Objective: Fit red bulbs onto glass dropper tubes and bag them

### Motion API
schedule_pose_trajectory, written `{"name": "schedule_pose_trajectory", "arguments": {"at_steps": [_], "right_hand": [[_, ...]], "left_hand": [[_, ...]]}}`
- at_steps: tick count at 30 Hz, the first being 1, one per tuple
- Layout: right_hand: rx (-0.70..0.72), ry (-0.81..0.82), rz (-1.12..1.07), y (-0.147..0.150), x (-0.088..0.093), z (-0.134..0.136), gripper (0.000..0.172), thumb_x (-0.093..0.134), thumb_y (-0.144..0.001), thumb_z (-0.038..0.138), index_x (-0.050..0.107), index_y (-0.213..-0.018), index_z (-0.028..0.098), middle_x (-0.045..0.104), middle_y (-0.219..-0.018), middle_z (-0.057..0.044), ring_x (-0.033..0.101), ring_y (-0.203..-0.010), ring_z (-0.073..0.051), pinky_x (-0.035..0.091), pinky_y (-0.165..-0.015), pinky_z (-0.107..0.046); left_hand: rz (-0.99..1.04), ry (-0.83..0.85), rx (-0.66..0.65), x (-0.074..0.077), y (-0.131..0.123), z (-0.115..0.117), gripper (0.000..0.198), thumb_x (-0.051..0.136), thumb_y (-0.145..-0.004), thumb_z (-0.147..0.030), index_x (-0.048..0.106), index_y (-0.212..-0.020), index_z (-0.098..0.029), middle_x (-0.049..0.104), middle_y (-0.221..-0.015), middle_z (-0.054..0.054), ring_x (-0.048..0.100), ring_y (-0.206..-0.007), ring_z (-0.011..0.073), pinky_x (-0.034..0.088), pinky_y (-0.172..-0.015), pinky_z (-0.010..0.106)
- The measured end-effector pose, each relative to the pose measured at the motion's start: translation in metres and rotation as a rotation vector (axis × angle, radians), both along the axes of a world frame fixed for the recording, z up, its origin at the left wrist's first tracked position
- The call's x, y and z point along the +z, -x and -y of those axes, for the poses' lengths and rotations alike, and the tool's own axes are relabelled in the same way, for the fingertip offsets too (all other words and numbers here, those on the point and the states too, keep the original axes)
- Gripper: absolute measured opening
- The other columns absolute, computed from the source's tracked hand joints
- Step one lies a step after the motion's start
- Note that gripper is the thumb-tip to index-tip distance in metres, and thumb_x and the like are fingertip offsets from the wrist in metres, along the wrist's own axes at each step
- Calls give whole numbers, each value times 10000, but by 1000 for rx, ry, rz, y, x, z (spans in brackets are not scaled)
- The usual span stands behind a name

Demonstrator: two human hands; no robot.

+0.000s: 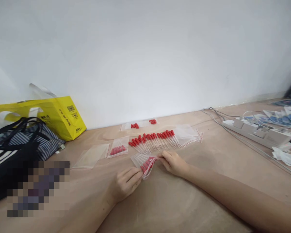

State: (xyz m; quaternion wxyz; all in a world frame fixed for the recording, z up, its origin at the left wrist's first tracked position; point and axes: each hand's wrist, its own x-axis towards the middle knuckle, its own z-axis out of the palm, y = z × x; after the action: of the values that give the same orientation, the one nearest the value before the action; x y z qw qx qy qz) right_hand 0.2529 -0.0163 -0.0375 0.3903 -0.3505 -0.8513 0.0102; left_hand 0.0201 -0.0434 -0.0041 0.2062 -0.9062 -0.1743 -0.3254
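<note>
Between my two hands is a clear zip bag (138, 159) with several red-bulbed droppers inside, their bulbs (145, 165) near the bag's mouth. My left hand (126, 183) pinches the mouth's left corner. The right corner is pinched by the fingertips of my right hand (172, 162), and the edge between them bunches up. Just beyond lies a row of loose droppers (156, 142) with red bulbs and thin clear stems. A clear bag (118, 147) of red-bulbed droppers rests to their left. Flat clear bags (93, 156) lie farther left, and more bags (186, 133) lie right of the row.
Near the wall, a clear bag (142, 124) bears red-bulbed pieces. At left stand a yellow bag (70, 118) and a dark striped bag (47, 139). On the right are a white power strip (254, 132) with cables, a crumpled tissue (286, 157) and blue-white packets (283, 116).
</note>
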Motion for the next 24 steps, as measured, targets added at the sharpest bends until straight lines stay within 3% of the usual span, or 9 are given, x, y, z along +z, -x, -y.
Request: {"name": "schedule_pose_trajectory", "arguments": {"at_steps": [5, 14, 19, 24], "right_hand": [[3, 12, 28, -1, 1, 0, 133, 340, -878, 216, 465, -856, 178, 613, -781, -46, 578, -704, -129, 441, -601, -217], [-3, -4, 99, 1, 4, 2, 115, 345, -871, 202, 456, -861, 171, 609, -780, -44, 582, -701, -132, 448, -589, -219], [73, -275, 179, -5, 4, -3, 138, 353, -865, 150, 488, -894, 156, 626, -818, -43, 586, -710, -111, 443, -580, -198], [100, -605, 301, -6, 10, -9, 185, 361, -859, 118, 539, -817, 140, 635, -735, -36, 575, -658, -105, 429, -581, -221]], "left_hand": [[-23, -115, -17, 0, 1, -1, 120, 515, -796, -142, 579, -887, -187, 680, -772, 7, 636, -707, 135, 509, -609, 226], [-37, -176, -13, -7, 1, -4, 140, 519, -780, -90, 583, -889, -152, 688, -776, 28, 640, -720, 150, 516, -623, 254], [-41, -238, -43, -12, 9, -13, 176, 500, -786, -80, 575, -933, -140, 682, -809, 38, 633, -747, 146, 519, -638, 262], [-22, -283, -101, -3, 11, -17, 152, 478, -792, -68, 582, -884, -130, 678, -753, 35, 624, -684, 130, 525, -652, 274]]}}
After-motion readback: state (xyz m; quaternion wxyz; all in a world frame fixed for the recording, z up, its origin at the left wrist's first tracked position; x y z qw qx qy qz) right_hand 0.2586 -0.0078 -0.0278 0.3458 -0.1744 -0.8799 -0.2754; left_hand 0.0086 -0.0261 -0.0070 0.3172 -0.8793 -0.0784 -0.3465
